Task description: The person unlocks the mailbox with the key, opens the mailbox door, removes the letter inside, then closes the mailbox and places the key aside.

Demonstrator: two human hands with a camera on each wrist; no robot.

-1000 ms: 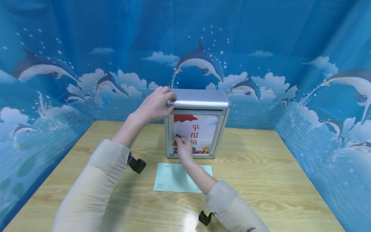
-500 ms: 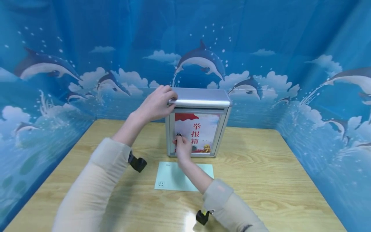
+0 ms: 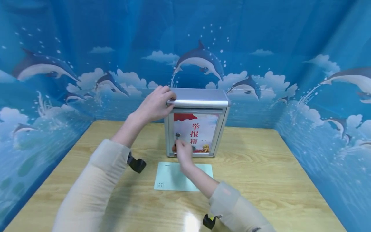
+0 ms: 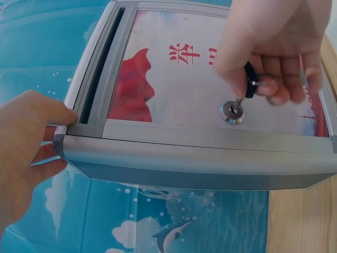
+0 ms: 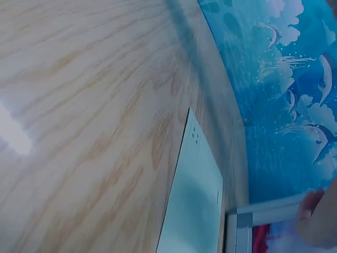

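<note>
A silver metal report box (image 3: 203,95) stands upright at the table's middle, with a slot under its lid and red characters on its front. My left hand (image 3: 156,102) grips its upper left corner, thumb on the front and fingers around the side. My right hand (image 3: 184,152) pinches a key (image 4: 251,80) with a black head. The key's blade points at the round lock (image 4: 231,112) on the box front, its tip at the keyhole; how deep it sits I cannot tell. The right wrist view shows only part of the right hand (image 5: 320,219).
A pale green envelope (image 3: 168,177) lies flat on the wooden table (image 3: 255,180) in front of the box, partly under my right forearm. Blue curtains (image 3: 130,58) printed with dolphins enclose the back and both sides.
My right hand has moved slightly down from the lock, and more of the key's blade and the lock now shows. The left hand keeps its grip on the box corner.
</note>
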